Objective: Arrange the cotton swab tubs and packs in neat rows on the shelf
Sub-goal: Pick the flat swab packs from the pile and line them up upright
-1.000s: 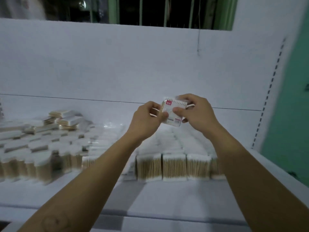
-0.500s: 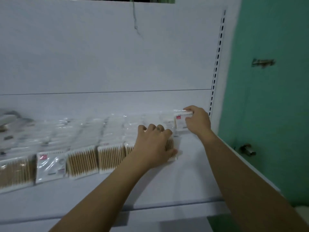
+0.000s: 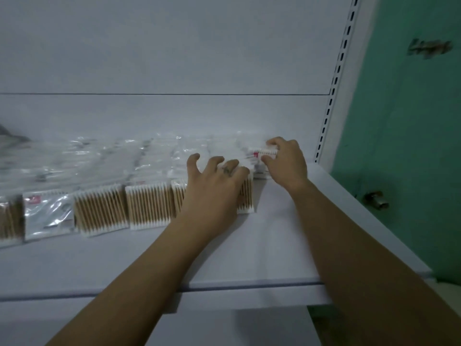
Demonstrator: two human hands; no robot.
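Note:
Flat packs of wooden cotton swabs (image 3: 149, 204) lie in rows across the white shelf (image 3: 274, 245), their clear wrappers shining further back. My left hand (image 3: 214, 188) rests palm down on the rightmost front pack (image 3: 245, 196), fingers spread and bent at the tips. My right hand (image 3: 287, 163) pinches a small pack with a red label (image 3: 262, 154) between thumb and fingers, holding it at the right end of the back rows, just above the packs there.
One pack (image 3: 48, 213) in the front row lies label side up. A slotted shelf upright (image 3: 334, 78) stands at the right, with a green wall and metal fittings (image 3: 376, 199) beyond it. Bare shelf lies in front of the packs.
The view swung right from the tubs to the packs. My right hand carried the red-label pack down to the back right of the rows. My left hand let go and came down on the front pack.

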